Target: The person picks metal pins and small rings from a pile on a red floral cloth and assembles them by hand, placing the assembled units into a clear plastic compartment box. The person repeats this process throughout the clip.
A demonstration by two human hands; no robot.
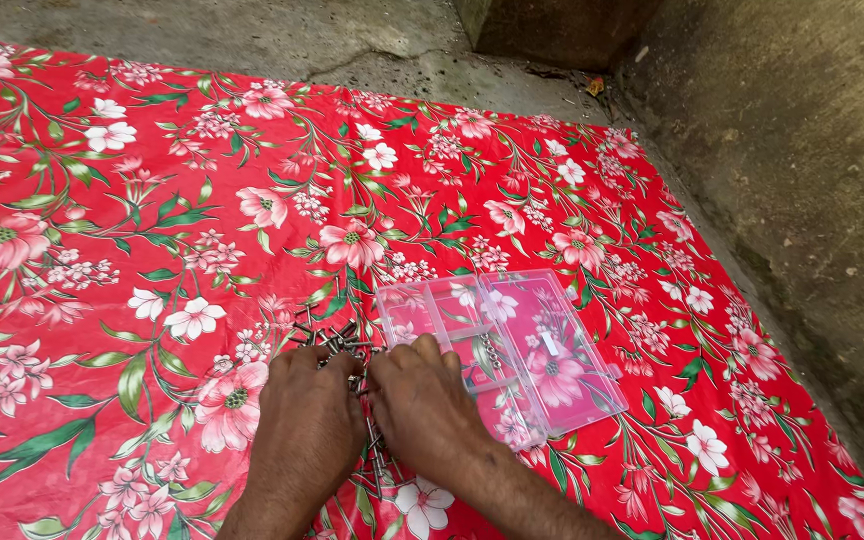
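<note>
Both of my hands rest palm down on a pile of small dark metal screws (327,336) that lies on a red flowered cloth (152,200). My left hand (304,420) covers the left part of the pile, fingers pointing away from me. My right hand (422,400) lies beside it, fingers curled over screws at the edge of a clear plastic compartment box (532,350). The box lies open, its lid flat to the right, and a few small metal pieces sit in its compartments. Whether either hand pinches a screw is hidden beneath the fingers.
The cloth is spread over a rough concrete floor (352,40). A concrete wall (802,150) runs along the right side, with a dark block base (552,30) at the top. A small orange scrap (595,86) lies near the corner.
</note>
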